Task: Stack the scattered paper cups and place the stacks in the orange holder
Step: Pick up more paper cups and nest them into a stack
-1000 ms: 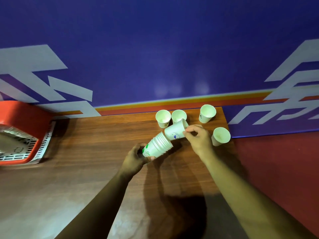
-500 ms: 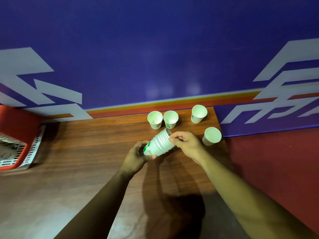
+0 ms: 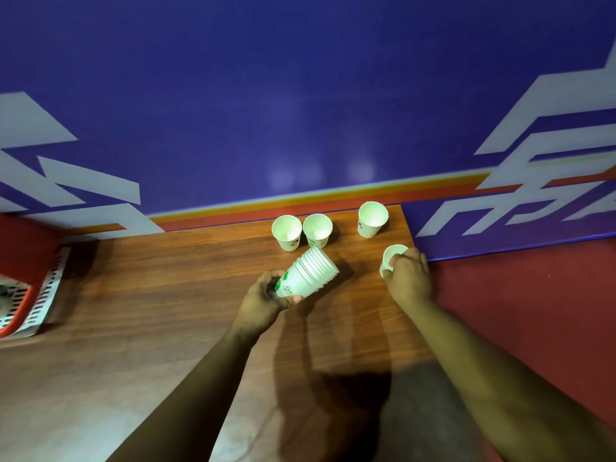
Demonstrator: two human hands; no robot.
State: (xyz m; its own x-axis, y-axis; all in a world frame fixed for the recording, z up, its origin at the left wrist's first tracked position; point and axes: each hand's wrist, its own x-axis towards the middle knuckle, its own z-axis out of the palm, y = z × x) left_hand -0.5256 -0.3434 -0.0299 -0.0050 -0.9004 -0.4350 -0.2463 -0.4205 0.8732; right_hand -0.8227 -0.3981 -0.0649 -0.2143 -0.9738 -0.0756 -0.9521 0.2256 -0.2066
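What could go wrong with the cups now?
The cup under the right hand sits near the right edge of the table, so a clumsy grab might knock it off. The left hand holds the tilted stack only by its base, so the upper cups might slide out.

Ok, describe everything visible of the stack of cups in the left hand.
The stack of cups is white paper, several nested, rims in close rings at the open end. Green print marks the outermost cup near its base. It is tilted, mouth up and right, seemingly off the wooden table. Only the left hand grips it, around the base; the right hand holds a loose cup.
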